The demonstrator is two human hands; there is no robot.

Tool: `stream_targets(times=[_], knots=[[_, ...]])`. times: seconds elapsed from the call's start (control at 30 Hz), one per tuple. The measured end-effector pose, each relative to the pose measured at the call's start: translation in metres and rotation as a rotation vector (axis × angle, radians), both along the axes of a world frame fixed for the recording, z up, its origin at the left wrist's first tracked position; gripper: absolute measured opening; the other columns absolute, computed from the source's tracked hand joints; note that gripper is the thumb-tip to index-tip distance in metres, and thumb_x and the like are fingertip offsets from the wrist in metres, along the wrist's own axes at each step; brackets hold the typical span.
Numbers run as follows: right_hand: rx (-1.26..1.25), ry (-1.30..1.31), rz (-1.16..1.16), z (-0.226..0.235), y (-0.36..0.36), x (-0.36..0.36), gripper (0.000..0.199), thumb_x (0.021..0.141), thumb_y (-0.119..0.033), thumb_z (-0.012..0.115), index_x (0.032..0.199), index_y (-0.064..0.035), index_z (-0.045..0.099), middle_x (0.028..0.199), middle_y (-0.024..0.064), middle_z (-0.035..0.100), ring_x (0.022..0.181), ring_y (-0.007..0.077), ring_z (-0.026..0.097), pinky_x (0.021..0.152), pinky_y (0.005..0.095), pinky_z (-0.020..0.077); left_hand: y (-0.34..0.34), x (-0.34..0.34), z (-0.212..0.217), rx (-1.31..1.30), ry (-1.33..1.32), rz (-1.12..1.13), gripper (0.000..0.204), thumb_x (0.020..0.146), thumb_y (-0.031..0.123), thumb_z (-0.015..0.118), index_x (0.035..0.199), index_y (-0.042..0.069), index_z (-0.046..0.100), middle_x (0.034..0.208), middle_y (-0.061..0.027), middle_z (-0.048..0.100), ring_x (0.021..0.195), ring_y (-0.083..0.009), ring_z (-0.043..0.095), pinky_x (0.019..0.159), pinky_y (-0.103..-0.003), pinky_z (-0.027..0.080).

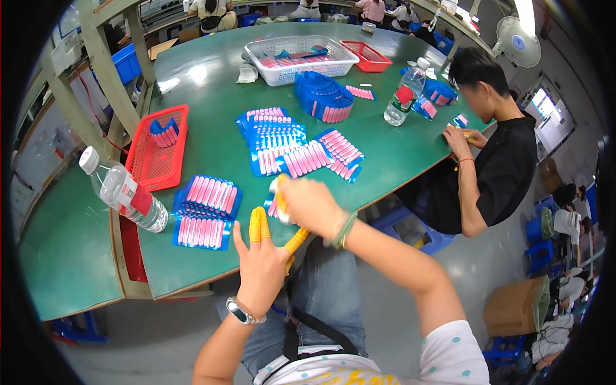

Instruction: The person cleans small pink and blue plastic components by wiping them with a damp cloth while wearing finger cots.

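My left hand [262, 269] is at the table's front edge, fingers stretched apart, with yellow finger cots on some of them. It holds nothing that I can see. My right hand [312, 206] is closed just right of it, around something white that is mostly hidden. Under its fingers lies a small blue-backed piece with pink strips [273, 209]. Left of my hands rests a folded blue sheet with rows of pink strips [206, 196]. Beyond them is an overlapping pile of similar sheets [279, 142], with more strips [340, 151] at its right.
A water bottle [125, 189] and a red basket [157, 151] stand at the left. Farther back are a coiled blue strip roll [322, 96], a white basket [282, 77], a red tray [367, 56] and another bottle [405, 95]. A co-worker [491, 154] sits at the right.
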State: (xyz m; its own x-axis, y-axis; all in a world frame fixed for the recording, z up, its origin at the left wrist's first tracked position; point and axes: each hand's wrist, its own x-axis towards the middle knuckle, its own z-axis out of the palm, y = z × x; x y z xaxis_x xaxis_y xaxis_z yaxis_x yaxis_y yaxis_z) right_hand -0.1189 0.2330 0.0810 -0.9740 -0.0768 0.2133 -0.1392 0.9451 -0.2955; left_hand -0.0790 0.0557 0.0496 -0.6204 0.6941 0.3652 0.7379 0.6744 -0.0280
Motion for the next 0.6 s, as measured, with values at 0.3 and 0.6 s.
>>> stream_targets(times=[0.3,0.6], knots=[[0.013,0.045,0.15,-0.008,-0.009,0.006,0.022,0.079,-0.015,0.067,0.096,-0.0042,0.059,0.078,0.0161,0.068,0.072,0.0353,0.069,0.063,0.0447,0.0561,-0.001,0.002,-0.003,-0.026,-0.045,0.02,0.058,0.077,0.031,0.075,0.132,0.042,0.059,0.133,-0.0336,0.049,0.134,-0.038,0.043,0.112,-0.065,0.013],[0.01,0.094,0.207,-0.004,-0.021,0.006,0.024,0.081,-0.018,0.068,0.098,-0.0039,0.059,0.076,0.017,0.067,0.072,0.0373,0.068,0.061,0.046,0.0543,-0.003,0.002,-0.001,-0.052,-0.057,0.004,0.057,0.079,0.028,0.074,0.132,0.043,0.059,0.133,-0.0331,0.048,0.135,-0.0383,0.041,0.111,-0.066,0.013]])
